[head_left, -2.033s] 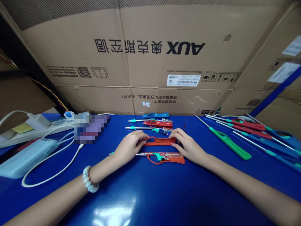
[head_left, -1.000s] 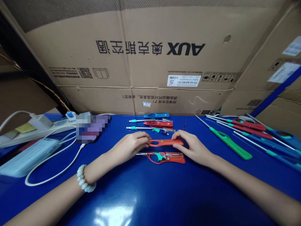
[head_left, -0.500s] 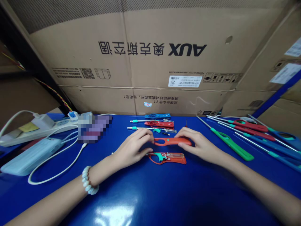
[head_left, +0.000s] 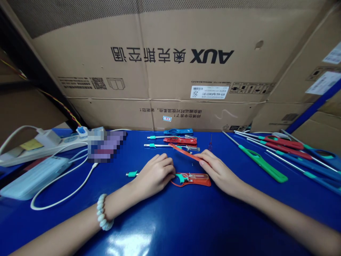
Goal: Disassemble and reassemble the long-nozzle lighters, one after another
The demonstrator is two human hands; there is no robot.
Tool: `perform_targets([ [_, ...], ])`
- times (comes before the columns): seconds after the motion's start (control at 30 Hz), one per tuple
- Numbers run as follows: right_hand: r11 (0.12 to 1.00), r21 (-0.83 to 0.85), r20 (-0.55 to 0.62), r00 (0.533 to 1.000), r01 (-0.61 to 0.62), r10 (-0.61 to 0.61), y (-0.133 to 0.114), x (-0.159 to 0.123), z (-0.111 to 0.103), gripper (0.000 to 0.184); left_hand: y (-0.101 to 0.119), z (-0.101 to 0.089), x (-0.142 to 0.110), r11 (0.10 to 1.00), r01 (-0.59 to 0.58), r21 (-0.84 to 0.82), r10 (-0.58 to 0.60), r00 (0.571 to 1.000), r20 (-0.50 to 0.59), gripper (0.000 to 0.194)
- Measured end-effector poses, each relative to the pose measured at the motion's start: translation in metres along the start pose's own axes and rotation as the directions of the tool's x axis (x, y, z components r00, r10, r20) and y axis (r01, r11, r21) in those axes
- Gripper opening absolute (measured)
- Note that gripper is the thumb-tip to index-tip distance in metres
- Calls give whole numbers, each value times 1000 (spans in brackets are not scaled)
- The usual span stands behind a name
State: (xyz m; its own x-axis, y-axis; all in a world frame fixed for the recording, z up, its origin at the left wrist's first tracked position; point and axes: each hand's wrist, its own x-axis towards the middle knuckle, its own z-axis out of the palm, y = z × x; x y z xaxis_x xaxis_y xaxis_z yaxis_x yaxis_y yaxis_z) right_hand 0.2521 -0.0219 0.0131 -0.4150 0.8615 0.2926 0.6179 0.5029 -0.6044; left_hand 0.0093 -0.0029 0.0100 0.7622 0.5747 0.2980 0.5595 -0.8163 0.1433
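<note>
My right hand (head_left: 218,170) pinches an orange lighter half-shell (head_left: 185,153) by its near right end, so the shell tilts edge-on above the table. My left hand (head_left: 156,174) has its fingers curled around the front of an opened orange stick lighter (head_left: 198,180), covering part of its metal tube and trigger loop. Inside that lighter's shell show a clear fuel tank, white wire and a teal trigger piece. The tube's teal-collared tip (head_left: 131,174) sticks out left of my left hand.
Behind my hands lie opened red lighter parts (head_left: 183,141), a blue shell (head_left: 178,131) and a small screwdriver (head_left: 210,145). At right are a green lighter (head_left: 262,163) and several others. A power bank (head_left: 37,177), white cable and power strip (head_left: 60,145) occupy the left.
My right hand has turned the orange half-shell from flat to tilted edge-on. My left hand has let go of the shell and come down onto the opened lighter.
</note>
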Motion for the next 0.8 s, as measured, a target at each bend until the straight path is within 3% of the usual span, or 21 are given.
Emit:
perform_targets([
  [0.2, 999, -16, 54, 998, -38, 39, -1, -6, 15, 28, 1, 2, -1, 999, -30, 37, 31, 999, -26, 14],
  [0.53, 1000, -22, 4, 1000, -7, 7, 1, -5, 9, 24, 0, -1, -3, 952, -152, 267, 178, 981, -76, 28],
  [0.7, 998, -56, 26, 1000, 11, -10, -3, -3, 2, 23, -7, -15, -2, 984, -81, 159, 116, 967, -225, 20],
  [0.8, 994, -108, 74, 997, 21, -13, -5, -3, -3, 22, -10, -24, -2, 998, -54, 32, 60, 974, -219, 23],
])
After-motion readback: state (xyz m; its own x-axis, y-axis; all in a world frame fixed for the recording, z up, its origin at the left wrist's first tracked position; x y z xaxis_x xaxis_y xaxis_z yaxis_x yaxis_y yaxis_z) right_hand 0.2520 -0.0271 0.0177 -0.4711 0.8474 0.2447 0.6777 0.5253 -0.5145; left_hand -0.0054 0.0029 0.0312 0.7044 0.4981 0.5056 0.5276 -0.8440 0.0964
